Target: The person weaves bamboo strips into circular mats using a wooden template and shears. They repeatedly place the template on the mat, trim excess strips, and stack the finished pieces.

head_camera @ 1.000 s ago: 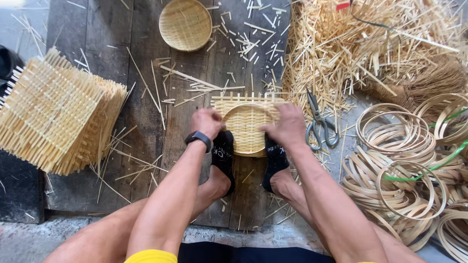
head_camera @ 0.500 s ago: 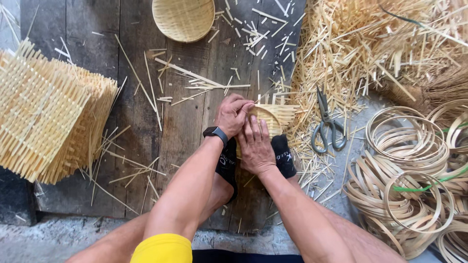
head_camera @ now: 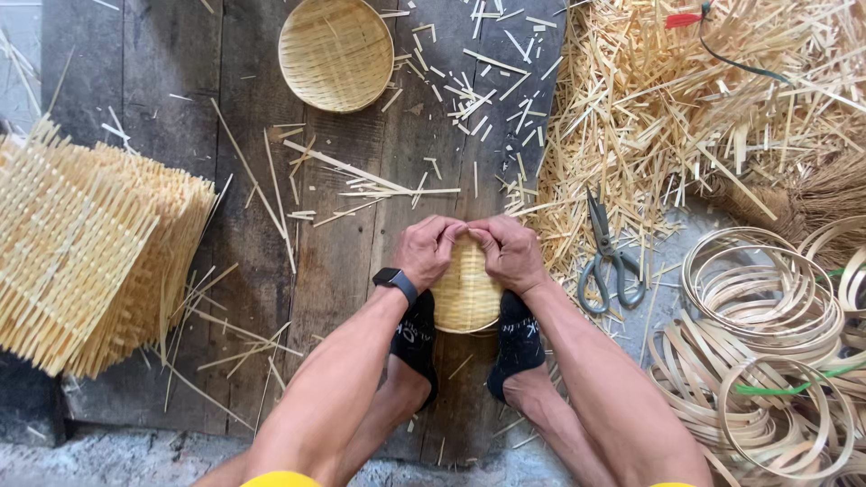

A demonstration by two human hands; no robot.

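A: Hands?
B: Left hand (head_camera: 429, 250) and right hand (head_camera: 511, 252) both pinch the top rim of the small woven basket (head_camera: 465, 290), propped between black-socked feet (head_camera: 417, 341).
A: Beyond?
B: Scissors (head_camera: 610, 257) right; finished basket (head_camera: 336, 52) far.

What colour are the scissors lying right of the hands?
The scissors are dull grey metal, handles included, seen best in the head view.
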